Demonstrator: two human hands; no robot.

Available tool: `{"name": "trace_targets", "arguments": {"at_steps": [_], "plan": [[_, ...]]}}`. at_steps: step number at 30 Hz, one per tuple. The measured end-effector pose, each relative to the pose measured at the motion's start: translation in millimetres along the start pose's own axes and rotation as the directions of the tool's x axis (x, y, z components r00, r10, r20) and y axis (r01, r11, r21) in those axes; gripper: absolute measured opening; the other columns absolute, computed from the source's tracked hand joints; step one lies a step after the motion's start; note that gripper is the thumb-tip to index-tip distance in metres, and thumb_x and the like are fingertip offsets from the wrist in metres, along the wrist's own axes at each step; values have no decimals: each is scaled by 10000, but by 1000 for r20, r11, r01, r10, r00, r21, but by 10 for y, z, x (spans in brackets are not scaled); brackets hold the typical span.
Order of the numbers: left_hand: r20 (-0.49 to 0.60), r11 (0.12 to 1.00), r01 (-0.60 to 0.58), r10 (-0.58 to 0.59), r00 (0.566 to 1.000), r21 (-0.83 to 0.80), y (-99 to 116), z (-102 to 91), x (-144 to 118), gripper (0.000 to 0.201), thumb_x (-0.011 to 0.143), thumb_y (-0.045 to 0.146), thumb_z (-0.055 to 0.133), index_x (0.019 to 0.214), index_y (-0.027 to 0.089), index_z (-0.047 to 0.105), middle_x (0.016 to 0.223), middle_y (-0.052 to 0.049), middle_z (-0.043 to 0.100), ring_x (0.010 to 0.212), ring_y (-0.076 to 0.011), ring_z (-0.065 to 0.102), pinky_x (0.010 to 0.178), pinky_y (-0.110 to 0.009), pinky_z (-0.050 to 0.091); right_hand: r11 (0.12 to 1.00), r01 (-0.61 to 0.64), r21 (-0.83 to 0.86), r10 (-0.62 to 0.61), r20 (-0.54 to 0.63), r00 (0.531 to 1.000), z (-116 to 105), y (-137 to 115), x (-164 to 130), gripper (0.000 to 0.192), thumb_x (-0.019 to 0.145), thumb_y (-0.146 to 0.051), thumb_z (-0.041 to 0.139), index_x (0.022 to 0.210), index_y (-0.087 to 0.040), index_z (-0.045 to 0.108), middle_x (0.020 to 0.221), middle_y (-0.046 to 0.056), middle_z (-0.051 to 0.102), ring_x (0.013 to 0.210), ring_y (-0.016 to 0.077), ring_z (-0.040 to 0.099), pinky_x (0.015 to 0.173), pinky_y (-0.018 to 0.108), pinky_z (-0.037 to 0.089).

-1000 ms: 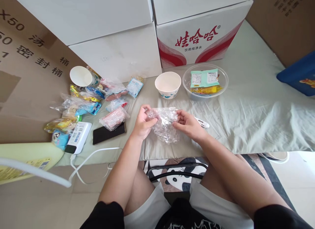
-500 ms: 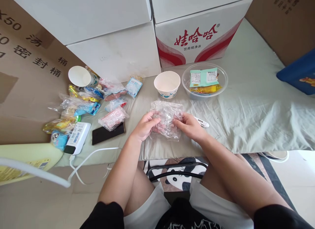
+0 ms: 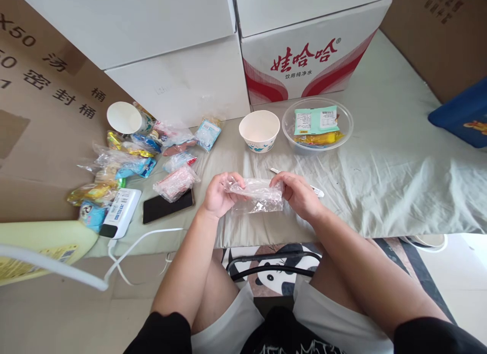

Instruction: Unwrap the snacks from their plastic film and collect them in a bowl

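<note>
A crinkled clear plastic bag (image 3: 258,194) is stretched between my two hands, near the front edge of the cloth-covered surface. My left hand (image 3: 222,194) grips its left end, fingers curled over the film. At the other end, my right hand (image 3: 299,191) pinches the bag between thumb and fingers. Partly behind the right hand lies a thin white pen-like tool (image 3: 317,191). A white paper bowl (image 3: 259,132) with a blue pattern stands just beyond the bag. To its right, a clear plastic tub (image 3: 348,123) holds a green-and-white packet (image 3: 316,120) and a yellow one.
On the left are a phone (image 3: 167,207), a white power bank (image 3: 120,214) with a cable (image 3: 152,233), a pink plastic-wrapped packet (image 3: 176,183), several snack wrappers (image 3: 140,146) and a tipped paper cup (image 3: 125,118). White cartons (image 3: 178,80) line the back. A blue container (image 3: 462,113) is at right.
The plastic bag has been folded or gathered into a narrower strip between my hands. My fingers have turned upward around its ends, and more of the white tool now shows.
</note>
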State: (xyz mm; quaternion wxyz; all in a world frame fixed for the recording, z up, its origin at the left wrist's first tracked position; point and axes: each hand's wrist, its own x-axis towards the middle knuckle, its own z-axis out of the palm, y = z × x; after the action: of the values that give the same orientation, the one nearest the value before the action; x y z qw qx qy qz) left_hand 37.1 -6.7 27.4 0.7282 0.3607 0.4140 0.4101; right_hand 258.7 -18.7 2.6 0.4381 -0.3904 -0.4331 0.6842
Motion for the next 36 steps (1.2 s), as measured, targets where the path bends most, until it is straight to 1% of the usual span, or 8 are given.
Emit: {"name": "trace_targets", "arguments": {"at_steps": [3, 6, 10, 12, 18, 21, 27, 36], "plan": [[-2, 1000, 22, -22, 1000, 23, 2, 0, 1, 610, 722, 746, 620, 612, 149, 683, 542, -72, 625, 518, -192, 631, 514, -293, 491, 995, 35, -96, -39, -39, 999, -7, 14, 8, 480, 874, -643, 548, 699, -213, 669, 630, -2, 485, 586, 133, 442, 579, 316, 421], [-21, 999, 22, -21, 1000, 30, -7, 9, 8, 642, 731, 769, 594, 579, 150, 675, 550, -76, 616, 520, -174, 588, 514, -285, 460, 981, 52, -186, -59, -33, 998, 5, -14, 4, 498, 876, -661, 555, 676, -215, 652, 610, -11, 460, 592, 132, 432, 596, 318, 405], [-44, 996, -14, 18, 999, 87, -24, 14, 16, 328, 640, 462, 765, 622, 152, 662, 576, -45, 620, 525, -141, 542, 506, -248, 384, 987, 18, -157, -22, -24, 999, 27, -50, -4, 342, 827, -553, 663, 766, -221, 607, 641, -35, 480, 583, 113, 421, 576, 289, 370], [-49, 994, -17, 22, 999, 104, -29, 12, 15, 204, 588, 316, 756, 649, 155, 646, 601, -28, 618, 536, -129, 526, 515, -240, 367, 995, -34, -91, 30, -41, 999, 32, -45, -1, 314, 779, -489, 717, 885, -229, 576, 647, -59, 486, 562, 102, 418, 547, 267, 344], [-110, 987, -6, 24, 994, 164, -68, 30, 16, 261, 578, 224, 693, 828, 188, 630, 670, 25, 583, 552, -107, 484, 534, -226, 344, 996, -79, -33, 77, -56, 996, 26, -4, 15, 436, 692, -339, 739, 1046, -235, 507, 707, -77, 546, 595, 104, 499, 579, 252, 397], [-168, 974, -51, 90, 982, 223, -106, 51, 42, 342, 592, 218, 716, 923, 208, 631, 793, 28, 603, 639, -107, 508, 588, -221, 371, 995, -68, -68, 63, -65, 996, 20, 2, 17, 420, 694, -328, 719, 1044, -235, 507, 706, -75, 550, 599, 108, 498, 580, 254, 390], [-250, 938, -165, 245, 937, 304, -145, 59, 89, 289, 616, 272, 738, 875, 204, 628, 903, 2, 612, 780, -132, 533, 677, -234, 401, 991, -64, -116, 54, -84, 995, 18, 16, 16, 417, 695, -359, 705, 1034, -236, 496, 684, -82, 523, 587, 108, 461, 566, 258, 353], [-157, 919, -84, 155, 975, 384, -197, 39, 83, 268, 691, 363, 744, 875, 196, 644, 729, 23, 568, 645, -120, 486, 601, -235, 357, 968, -68, -240, 55, -61, 997, 14, 36, 19, 335, 759, -410, 622, 1021, -230, 515, 659, -80, 484, 566, 110, 428, 555, 264, 335]]}}
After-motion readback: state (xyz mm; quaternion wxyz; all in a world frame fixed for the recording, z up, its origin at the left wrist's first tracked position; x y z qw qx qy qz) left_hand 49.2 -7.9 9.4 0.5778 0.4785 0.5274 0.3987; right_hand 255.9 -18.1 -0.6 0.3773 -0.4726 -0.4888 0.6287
